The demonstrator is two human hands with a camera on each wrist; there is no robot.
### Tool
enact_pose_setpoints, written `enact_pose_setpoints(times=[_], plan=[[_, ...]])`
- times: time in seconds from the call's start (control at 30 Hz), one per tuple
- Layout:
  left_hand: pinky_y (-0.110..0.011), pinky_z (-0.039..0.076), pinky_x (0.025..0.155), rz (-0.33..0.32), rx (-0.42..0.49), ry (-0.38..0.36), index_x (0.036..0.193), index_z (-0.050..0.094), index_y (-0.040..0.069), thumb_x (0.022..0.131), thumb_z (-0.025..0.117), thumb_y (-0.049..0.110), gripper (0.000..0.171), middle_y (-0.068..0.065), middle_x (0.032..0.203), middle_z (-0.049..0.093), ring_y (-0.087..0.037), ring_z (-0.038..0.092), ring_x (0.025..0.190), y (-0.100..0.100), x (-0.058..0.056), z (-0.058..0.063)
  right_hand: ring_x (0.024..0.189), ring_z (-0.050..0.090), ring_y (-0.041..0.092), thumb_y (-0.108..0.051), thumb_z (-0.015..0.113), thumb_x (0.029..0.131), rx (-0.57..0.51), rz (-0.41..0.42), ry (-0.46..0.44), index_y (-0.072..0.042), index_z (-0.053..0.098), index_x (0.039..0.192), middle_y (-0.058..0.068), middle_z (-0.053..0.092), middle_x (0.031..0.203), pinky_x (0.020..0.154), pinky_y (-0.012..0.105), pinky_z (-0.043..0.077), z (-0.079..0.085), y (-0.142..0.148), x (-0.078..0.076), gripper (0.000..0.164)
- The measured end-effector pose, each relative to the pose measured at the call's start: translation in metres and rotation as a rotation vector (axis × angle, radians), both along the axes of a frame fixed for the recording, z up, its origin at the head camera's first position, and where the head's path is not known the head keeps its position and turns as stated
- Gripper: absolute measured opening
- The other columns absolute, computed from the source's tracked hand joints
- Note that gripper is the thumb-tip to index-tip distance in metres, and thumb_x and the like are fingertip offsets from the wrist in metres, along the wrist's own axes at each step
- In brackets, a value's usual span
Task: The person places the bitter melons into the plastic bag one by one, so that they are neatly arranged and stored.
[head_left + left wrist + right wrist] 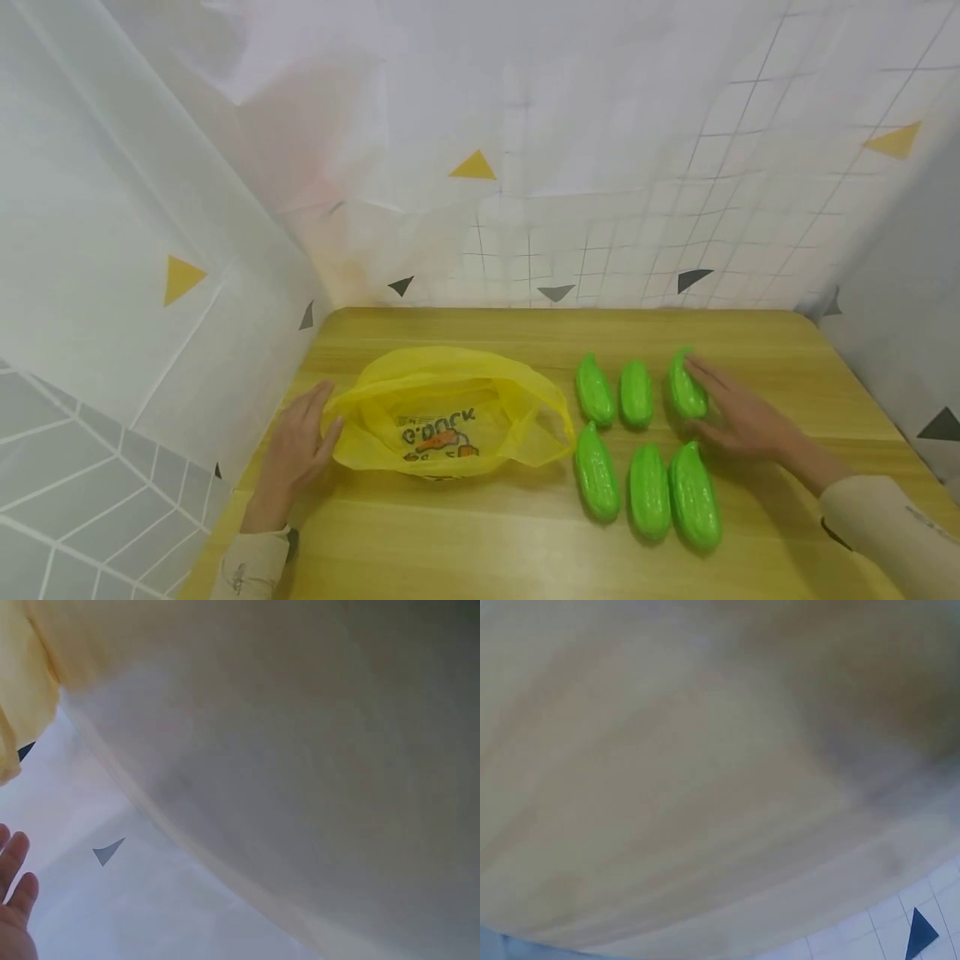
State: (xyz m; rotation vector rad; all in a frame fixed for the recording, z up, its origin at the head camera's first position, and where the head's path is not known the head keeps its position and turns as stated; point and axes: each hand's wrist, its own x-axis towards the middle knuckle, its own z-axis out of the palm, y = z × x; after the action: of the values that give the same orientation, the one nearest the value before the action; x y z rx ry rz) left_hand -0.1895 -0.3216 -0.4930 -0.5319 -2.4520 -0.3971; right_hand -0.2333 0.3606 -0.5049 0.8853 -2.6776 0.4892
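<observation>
A translucent yellow plastic bag [457, 367] lies with its mouth gaping towards me, its dark lettering and orange print showing inside. My left hand [300, 437] is at the bag's left edge, fingers relaxed and fingertips right by the rim. In the left wrist view some fingers [15, 866] show below a piece of the yellow bag [30, 682]. To the bag's right are two rows of bright green, bumpy gourds like bitter melons. My right hand [742, 421] reaches the back-right gourd [684, 396], extended fingers over its upper end and thumb near its lower end.
Other gourds lie close by: two in the back row [595, 392] [636, 396] and three in front [597, 475] [649, 492] [694, 498]. The wooden table [465, 550] meets a white patterned sheet wall [585, 225] at the back, with more sheeting at both sides.
</observation>
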Motion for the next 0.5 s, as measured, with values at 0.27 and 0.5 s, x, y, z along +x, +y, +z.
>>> enact_pose_setpoints(times=[0.27,0.5], plan=[[-0.061,0.041,0.099,-0.005,0.016,-0.004,0.136,0.05,-0.008,0.087,0.062,0.015,0.055,-0.028,0.136,0.053,-0.046,0.051,0.121,-0.006,0.004,0.001,0.138,0.036,0.046,-0.015,0.082,0.075,-0.019,0.009,0.057,0.001,0.026,0.153,0.025,0.028,0.156,0.118,0.013,0.008,0.036,-0.008,-0.013,0.097],[-0.061,0.042,0.1,-0.001,0.004,-0.011,0.137,0.05,-0.006,0.089,0.06,0.016,0.054,-0.027,0.137,0.053,-0.045,0.051,0.121,-0.007,0.005,0.0,0.135,0.04,0.046,-0.012,0.084,0.069,-0.022,0.078,0.155,0.006,0.03,0.15,0.028,0.033,0.153,0.113,0.005,0.008,0.068,-0.023,-0.027,0.099]])
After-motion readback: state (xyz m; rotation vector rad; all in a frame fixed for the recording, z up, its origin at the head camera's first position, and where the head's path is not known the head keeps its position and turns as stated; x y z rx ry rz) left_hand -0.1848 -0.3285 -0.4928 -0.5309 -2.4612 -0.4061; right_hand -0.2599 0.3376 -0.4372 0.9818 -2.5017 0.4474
